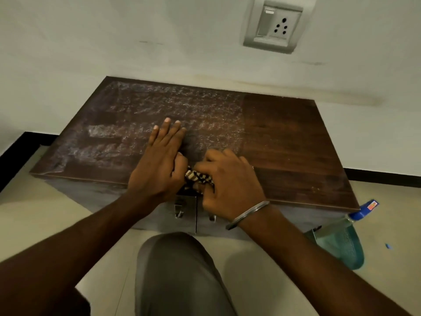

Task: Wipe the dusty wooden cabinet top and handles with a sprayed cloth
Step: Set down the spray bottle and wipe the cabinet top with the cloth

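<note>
Spray bottle (341, 246) beside cabinet (284, 137); socket (273, 26) above.

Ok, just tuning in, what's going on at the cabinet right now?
A person's right hand grips a bunched patterned cloth at the front edge of the wooden cabinet top. The left hand lies flat on the top beside it. The right part of the top looks clean and dark. The middle and left are dusty and streaked. A spray bottle sits on the floor to the right.
</note>
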